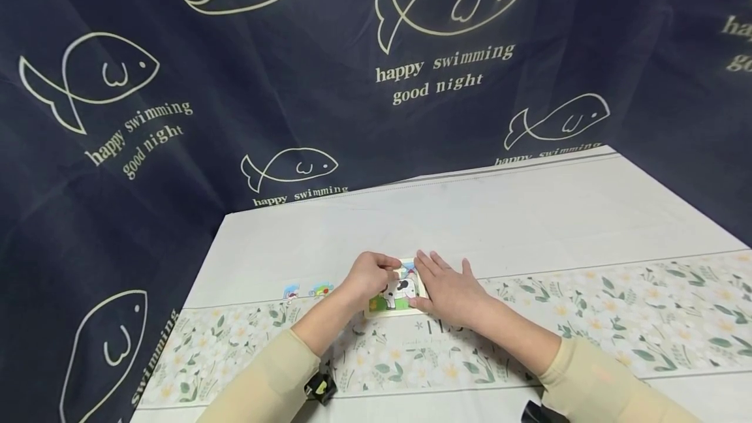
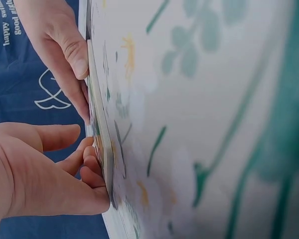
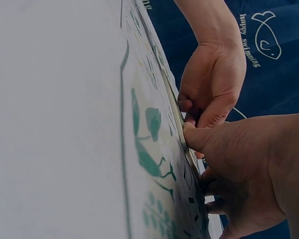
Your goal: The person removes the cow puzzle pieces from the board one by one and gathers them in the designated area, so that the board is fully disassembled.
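Note:
A small puzzle board (image 1: pixel 391 303) with a black-and-white cow picture and a pale frame lies on the table between both hands. My left hand (image 1: pixel 367 275) is over the board's left side, several fingers bent and their tips down at its surface. Whether a piece is between these fingers I cannot tell. From the right, my right hand (image 1: pixel 451 286) rests on the board's right edge, fingers straight and spread toward the far corner, thumb at the near side. In the right wrist view that thumb (image 3: pixel 194 137) touches the board's edge. Both hands hide part of the picture.
Two small colourful puzzle pieces (image 1: pixel 291 291) lie to the left of the board. A white cloth with a floral band (image 1: pixel 646 318) covers the table. Behind it hangs a dark blue curtain (image 1: pixel 329 83) with fish drawings.

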